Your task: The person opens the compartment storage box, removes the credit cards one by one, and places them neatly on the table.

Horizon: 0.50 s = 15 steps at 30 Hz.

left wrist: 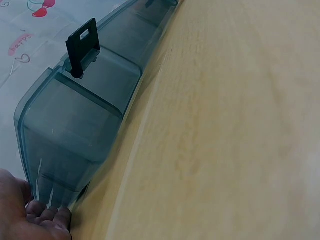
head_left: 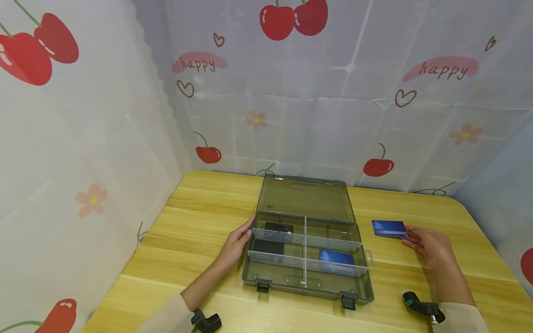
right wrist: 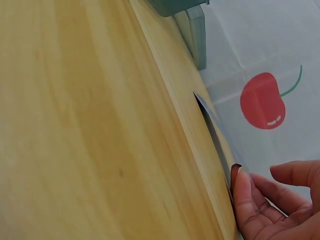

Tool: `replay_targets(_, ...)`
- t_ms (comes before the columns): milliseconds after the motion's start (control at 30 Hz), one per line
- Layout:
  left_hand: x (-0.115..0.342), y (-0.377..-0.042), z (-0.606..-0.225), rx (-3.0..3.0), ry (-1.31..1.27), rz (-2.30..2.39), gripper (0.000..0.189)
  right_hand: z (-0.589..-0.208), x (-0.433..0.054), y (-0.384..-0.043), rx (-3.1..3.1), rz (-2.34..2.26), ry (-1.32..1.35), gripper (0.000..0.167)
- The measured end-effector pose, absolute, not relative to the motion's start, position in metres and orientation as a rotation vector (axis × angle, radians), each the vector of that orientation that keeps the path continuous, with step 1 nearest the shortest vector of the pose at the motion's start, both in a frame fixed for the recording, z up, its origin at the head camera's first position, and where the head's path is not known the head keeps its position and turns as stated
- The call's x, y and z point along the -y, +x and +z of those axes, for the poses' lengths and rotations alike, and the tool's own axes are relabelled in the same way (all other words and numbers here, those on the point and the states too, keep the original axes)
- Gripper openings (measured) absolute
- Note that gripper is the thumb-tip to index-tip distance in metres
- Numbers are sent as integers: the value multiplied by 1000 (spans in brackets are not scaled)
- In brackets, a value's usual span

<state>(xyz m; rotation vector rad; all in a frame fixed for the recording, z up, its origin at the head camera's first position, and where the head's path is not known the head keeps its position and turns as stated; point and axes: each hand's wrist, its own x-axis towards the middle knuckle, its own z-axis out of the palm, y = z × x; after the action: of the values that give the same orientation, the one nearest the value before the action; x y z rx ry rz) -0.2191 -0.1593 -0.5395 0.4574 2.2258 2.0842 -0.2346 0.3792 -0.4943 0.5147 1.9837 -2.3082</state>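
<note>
A smoky, see-through plastic storage box (head_left: pixel 291 284) lies on the table with its lid (head_left: pixel 306 199) folded back. My left hand (head_left: pixel 233 247) holds its left side; in the left wrist view the fingertips (left wrist: pixel 49 214) are bent against the box's end wall. Off the box's right side, my right hand (head_left: pixel 433 245) pinches a blue card (head_left: pixel 389 227) by its right end. The right wrist view shows that card (right wrist: pixel 215 127) nearly edge-on, tilted over the table. Another blue card (head_left: pixel 336 256) lies in the right middle compartment. Dark cards (head_left: pixel 268 247) lie in the left back and left middle compartments.
Pale dividers (head_left: pixel 305 240) split the box into several compartments. Two dark latches (head_left: pixel 348 300) hang at its front edge. The wood-grain table (head_left: pixel 208 203) ends at white curtains (head_left: pixel 300 120) printed with cherries, along the back and sides.
</note>
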Motion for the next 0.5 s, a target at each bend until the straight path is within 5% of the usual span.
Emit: replay_targets(500,160,-221,-542,-2241,472,2081,48,-495,-385,-235,-2053,-2257,483,34)
